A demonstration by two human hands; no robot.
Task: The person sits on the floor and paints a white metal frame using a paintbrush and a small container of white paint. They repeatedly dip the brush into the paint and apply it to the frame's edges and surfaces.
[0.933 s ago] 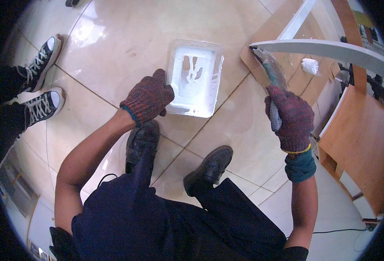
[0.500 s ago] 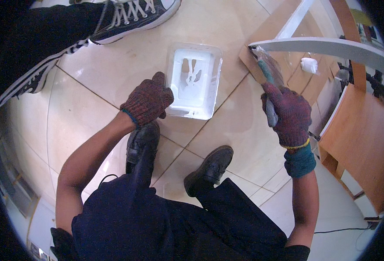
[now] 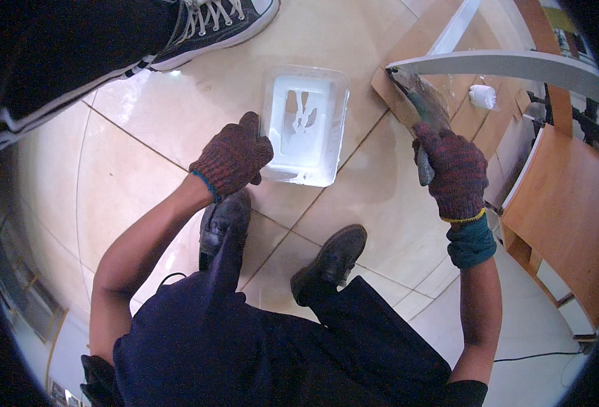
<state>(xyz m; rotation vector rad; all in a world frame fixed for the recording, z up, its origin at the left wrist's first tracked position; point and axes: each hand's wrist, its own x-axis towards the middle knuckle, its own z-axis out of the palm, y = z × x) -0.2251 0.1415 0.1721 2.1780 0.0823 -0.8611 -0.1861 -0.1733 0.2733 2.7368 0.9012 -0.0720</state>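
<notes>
My left hand (image 3: pixel 234 154), in a dark maroon knit glove, is closed at the left rim of a clear plastic tray (image 3: pixel 342 112). White paint (image 3: pixel 304 154) coats the tray's bottom, with a few bare patches in the middle. My right hand (image 3: pixel 454 171), gloved the same way, is wrapped around a paintbrush (image 3: pixel 421 97) with a greyish handle. The brush's far end is blurred and lies just under the tip of a long curved white bar (image 3: pixel 503 62). Whether bristles and bar touch, I cannot tell.
Brown cardboard (image 3: pixel 396 102) lies beneath the bar, with a small white bundle (image 3: pixel 482 97) on it. A wooden furniture piece (image 3: pixel 561 217) stands at the right. Another person's sneaker (image 3: pixel 221 24) is at the upper left. A thin black cable (image 3: pixel 537 357) runs along the floor.
The paintbrush has tilted slightly and its far end has shifted a little to the right beneath the bar. My left hand stays at the tray's rim. The other person's leg has moved slightly.
</notes>
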